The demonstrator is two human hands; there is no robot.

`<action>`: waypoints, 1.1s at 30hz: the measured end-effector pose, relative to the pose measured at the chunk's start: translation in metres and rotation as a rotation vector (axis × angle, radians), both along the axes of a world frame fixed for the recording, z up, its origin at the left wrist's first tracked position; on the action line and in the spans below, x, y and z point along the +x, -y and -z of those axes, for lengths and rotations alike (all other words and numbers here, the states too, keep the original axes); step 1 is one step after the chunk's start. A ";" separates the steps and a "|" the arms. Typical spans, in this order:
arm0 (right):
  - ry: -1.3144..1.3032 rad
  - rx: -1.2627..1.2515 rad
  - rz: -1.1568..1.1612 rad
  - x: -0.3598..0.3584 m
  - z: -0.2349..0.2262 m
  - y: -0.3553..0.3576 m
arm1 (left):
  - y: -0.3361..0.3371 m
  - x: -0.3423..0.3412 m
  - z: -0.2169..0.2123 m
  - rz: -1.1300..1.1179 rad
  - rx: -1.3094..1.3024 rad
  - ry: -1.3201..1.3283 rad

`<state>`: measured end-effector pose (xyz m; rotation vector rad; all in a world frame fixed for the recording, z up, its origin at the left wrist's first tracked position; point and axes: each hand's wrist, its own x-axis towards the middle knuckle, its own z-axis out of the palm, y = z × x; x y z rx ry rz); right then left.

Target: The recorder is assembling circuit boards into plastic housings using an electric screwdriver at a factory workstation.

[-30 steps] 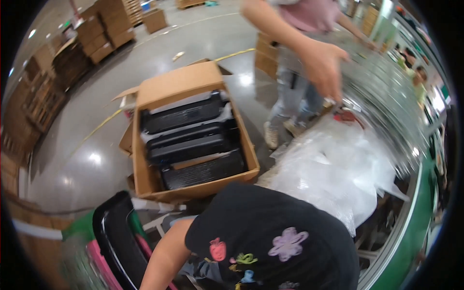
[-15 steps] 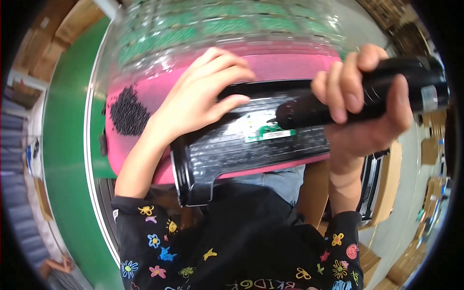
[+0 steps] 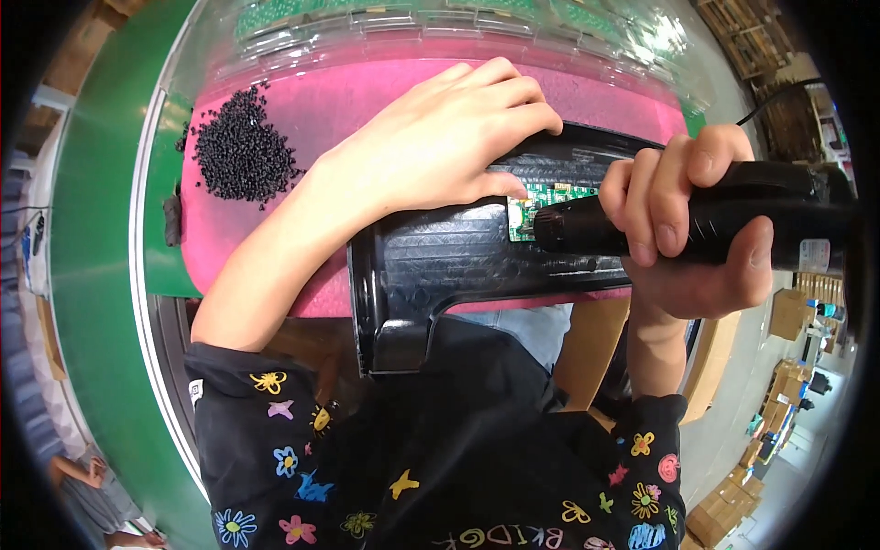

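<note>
My right hand (image 3: 683, 211) is wrapped round a black electric screwdriver (image 3: 587, 225), held nearly level. Its nose end covers part of a green circuit board (image 3: 516, 220), so the tip itself is hidden. The board lies inside a long black plastic housing (image 3: 412, 252). Over the housing's far side reaches my left hand (image 3: 458, 137), its bent fingers at the far edge and its thumb at the board's upper left corner. The left hand appears to grip the housing's far wall.
Small black screws (image 3: 240, 147) lie heaped at the left on the pink mat (image 3: 321, 92). Clear plastic trays (image 3: 440, 37) with green boards stand along the far side. A cardboard box (image 3: 591, 357) is below the mat at the right. A person's arm (image 3: 87, 472) shows at the lower left.
My left hand has moved right, its thumb now at the board. The screwdriver's nose has come over the board's left part. The housing has shifted slightly right and away.
</note>
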<state>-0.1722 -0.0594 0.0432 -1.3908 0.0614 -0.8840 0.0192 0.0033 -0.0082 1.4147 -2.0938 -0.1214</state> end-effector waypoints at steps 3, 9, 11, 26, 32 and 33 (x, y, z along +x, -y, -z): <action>-0.025 -0.028 0.038 0.003 0.000 -0.007 | -0.002 0.002 0.003 0.005 -0.023 -0.008; -0.025 -0.200 -0.201 0.011 0.000 -0.002 | 0.002 -0.002 0.004 0.004 -0.010 -0.003; -0.017 -0.239 -0.240 0.013 0.000 -0.006 | 0.004 -0.002 0.005 0.031 -0.018 0.002; 0.061 -0.082 0.087 -0.057 -0.016 0.028 | 0.001 -0.001 0.002 0.015 0.011 0.009; 0.126 -0.101 0.045 -0.057 -0.002 0.037 | 0.001 -0.002 -0.001 0.014 0.046 0.003; 0.129 -0.097 0.047 -0.057 -0.001 0.037 | 0.001 -0.002 0.000 0.005 0.045 0.003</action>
